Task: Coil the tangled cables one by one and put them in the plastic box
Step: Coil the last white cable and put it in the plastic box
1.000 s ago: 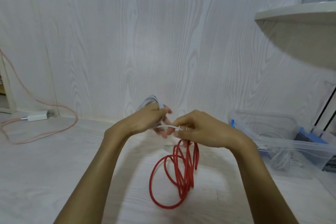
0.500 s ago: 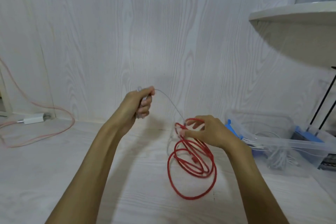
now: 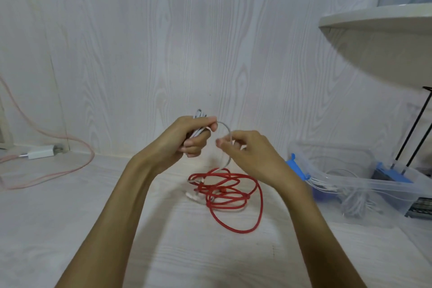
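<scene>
My left hand (image 3: 187,138) grips a small bundle of folded white cable (image 3: 199,116), its loops sticking out above my fist. From there the white cable arcs right and runs down through my right hand (image 3: 245,152), which pinches it between thumb and fingers. Its loose tail drops to the floor and lies among a tangled red cable (image 3: 233,196) below both hands. A clear plastic box (image 3: 364,184) with blue clips stands on the floor at the right, holding coiled white cables.
A white charger plug (image 3: 39,153) with a pink cord (image 3: 77,163) lies at the left by the wall. A white shelf (image 3: 378,21) juts out at the upper right. Thin black rods (image 3: 413,128) stand behind the box.
My right hand has let go of the red cable, risen and closed in on the left hand, pinching the white cable. The red cable lies on the floor.
</scene>
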